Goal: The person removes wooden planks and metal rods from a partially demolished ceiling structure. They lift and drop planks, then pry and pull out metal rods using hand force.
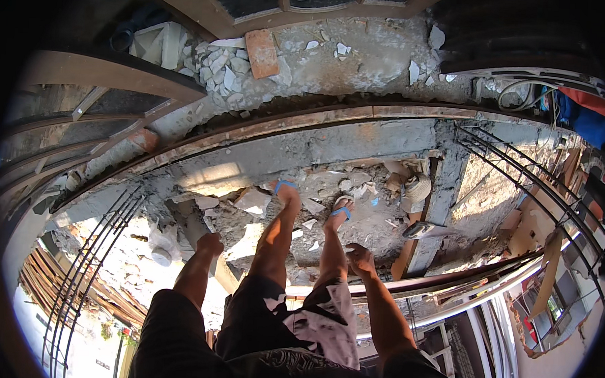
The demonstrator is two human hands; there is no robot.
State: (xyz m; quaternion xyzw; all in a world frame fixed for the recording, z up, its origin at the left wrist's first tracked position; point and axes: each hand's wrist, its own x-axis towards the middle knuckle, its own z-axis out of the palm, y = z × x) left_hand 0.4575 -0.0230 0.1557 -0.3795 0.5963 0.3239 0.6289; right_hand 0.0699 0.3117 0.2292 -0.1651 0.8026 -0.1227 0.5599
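Note:
My left hand (pixel 209 244) hangs beside my left leg, closed like a fist, and I see nothing in it. On the other side, my right hand (pixel 360 259) hangs near my right shin with its fingers loosely bent and apart, holding nothing visible. Both hands are above rubble (pixel 308 219), where my feet stand in blue-strapped sandals (pixel 343 212). To the right of my right hand, what looks like a trowel (pixel 419 229) lies across a grey concrete beam (pixel 430 242). A pale rounded container or bundle (pixel 416 191) sits beyond it; its kind is unclear.
Steel rebar sticks out at left (pixel 97 247) and right (pixel 539 182). A long concrete beam (pixel 318 146) crosses ahead, with a metal rail (pixel 360 112) behind it. Broken tile pieces (pixel 227 67) and a reddish tile (pixel 262 53) lie farther off. White pipes (pixel 499 333) are at lower right.

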